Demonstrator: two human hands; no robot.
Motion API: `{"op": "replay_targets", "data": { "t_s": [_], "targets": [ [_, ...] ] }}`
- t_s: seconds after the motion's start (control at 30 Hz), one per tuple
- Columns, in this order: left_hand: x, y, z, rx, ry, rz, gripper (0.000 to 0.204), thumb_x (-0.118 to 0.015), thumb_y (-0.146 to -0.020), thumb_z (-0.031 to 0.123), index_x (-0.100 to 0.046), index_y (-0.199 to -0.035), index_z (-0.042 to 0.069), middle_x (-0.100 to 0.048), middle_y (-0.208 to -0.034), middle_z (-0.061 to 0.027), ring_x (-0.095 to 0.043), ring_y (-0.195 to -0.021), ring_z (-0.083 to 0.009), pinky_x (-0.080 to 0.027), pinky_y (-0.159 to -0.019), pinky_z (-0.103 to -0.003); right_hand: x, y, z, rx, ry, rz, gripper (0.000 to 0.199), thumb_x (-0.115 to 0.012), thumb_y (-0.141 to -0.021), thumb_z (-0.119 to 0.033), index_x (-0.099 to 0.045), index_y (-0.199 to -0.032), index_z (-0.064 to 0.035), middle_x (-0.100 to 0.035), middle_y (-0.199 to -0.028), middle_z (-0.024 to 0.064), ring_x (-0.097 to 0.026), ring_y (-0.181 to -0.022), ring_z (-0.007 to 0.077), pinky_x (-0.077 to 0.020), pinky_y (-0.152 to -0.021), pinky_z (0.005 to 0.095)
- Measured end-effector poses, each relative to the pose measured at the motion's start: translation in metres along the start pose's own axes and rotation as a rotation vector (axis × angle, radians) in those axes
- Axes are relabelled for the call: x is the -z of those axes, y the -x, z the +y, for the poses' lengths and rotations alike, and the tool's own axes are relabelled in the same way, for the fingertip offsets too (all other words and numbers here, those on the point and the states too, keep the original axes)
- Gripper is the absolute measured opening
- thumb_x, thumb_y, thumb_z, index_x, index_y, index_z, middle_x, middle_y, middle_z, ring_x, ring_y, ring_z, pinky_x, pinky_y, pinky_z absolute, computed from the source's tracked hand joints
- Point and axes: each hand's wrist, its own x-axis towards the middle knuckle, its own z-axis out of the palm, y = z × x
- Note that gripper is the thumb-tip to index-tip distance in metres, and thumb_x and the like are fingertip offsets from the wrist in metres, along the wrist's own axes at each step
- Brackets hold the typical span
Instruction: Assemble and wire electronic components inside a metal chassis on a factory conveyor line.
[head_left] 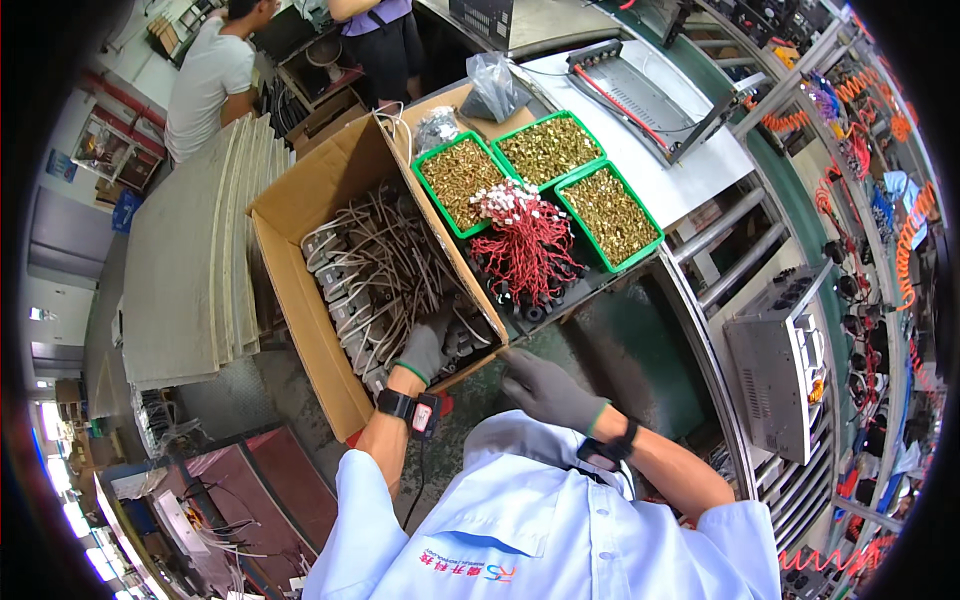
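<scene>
Left hand (424,354) down in cardboard box (298,300), right hand (552,393) angled toward it

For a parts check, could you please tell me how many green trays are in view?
3: the left tray beside the cardboard box, the middle tray farther back, and the right tray nearest the rollers.

Nearer me than the cardboard box (306,315), my light-blue shirt (610,545) bears large red characters (440,562) beside the pocket flap (480,512), a tiny blue line of print under them and a red-and-blue emblem (500,573). Just outside the box's near edge, a dark device (424,414) carries a pale label, too small for me to make out.
</scene>
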Motion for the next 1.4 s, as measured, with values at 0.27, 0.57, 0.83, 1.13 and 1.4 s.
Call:
{"op": "replay_targets", "data": {
  "t_s": [0.27, 0.57, 0.83, 1.13, 1.4],
  "targets": [
    [0.012, 0.011, 0.058, 0.159, -0.425, -0.173, 0.044, -0.063, -0.081, 0.006, -0.058, -0.125, 0.006, -0.067, -0.087, -0.0198, -0.06, -0.067, -0.0366, -0.048, -0.057, -0.039, -0.084, -0.061, 0.05, -0.333, 0.231, 0.074, 0.029, -0.053, -0.092, -0.024, -0.064, -0.101, 0.0003, -0.067, -0.085, 0.0253, -0.065, -0.076, 0.0461, -0.0538, -0.064, 0.0524],
    [-0.01, 0.028, 0.028, 0.192, -0.356, 0.214, 0.04, -0.054, -0.096, 0.039, -0.065, -0.082, 0.003, -0.064, -0.069, -0.0246, -0.063, -0.064, -0.0446, -0.049, -0.057, -0.052, -0.085, -0.07, 0.075, -0.115, 0.828, -0.194, 0.023, -0.054, -0.09, -0.019, -0.065, -0.104, -0.003, -0.068, -0.097, 0.0227, -0.067, -0.084, 0.0405, -0.0557, -0.068, 0.0484],
    [-0.032, 0.034, 0.006, -0.072, -0.283, 0.313, 0.027, -0.059, -0.09, 0.028, -0.068, -0.082, 0.003, -0.064, -0.077, -0.0272, -0.063, -0.073, -0.0464, -0.049, -0.064, -0.054, -0.092, -0.078, 0.08, -0.028, 0.61, 0.105, 0.018, -0.056, -0.085, -0.011, -0.067, -0.097, -0.0044, -0.067, -0.093, 0.0191, -0.065, -0.081, 0.0368, -0.0528, -0.064, 0.045],
    [-0.024, 0.042, 0.074, 0.226, -0.153, 0.179, 0.034, -0.056, -0.093, 0.024, -0.059, -0.077, -0.005, -0.057, -0.069, -0.0275, -0.06, -0.065, -0.0439, -0.045, -0.059, -0.048, -0.054, -0.066, 0.013, -0.391, 0.399, 0.035, 0.021, -0.055, -0.083, -0.011, -0.062, -0.101, -0.0052, -0.066, -0.1, 0.019, -0.062, -0.086, 0.0417, -0.0503, -0.069, 0.0515],
    [-0.022, 0.016, 0.039, -0.021, -0.344, 0.206, 0.037, -0.053, -0.095, 0.026, -0.062, -0.077, -0.005, -0.058, -0.069, -0.0267, -0.055, -0.059, -0.0421, -0.042, -0.055, -0.045, -0.077, -0.07, 0.055, 0.107, 0.771, 0.28, 0.024, -0.06, -0.075, -0.015, -0.067, -0.094, -0.002, -0.063, -0.092, 0.0146, -0.061, -0.086, 0.0324, -0.05, -0.068, 0.0429]
  ]
}}
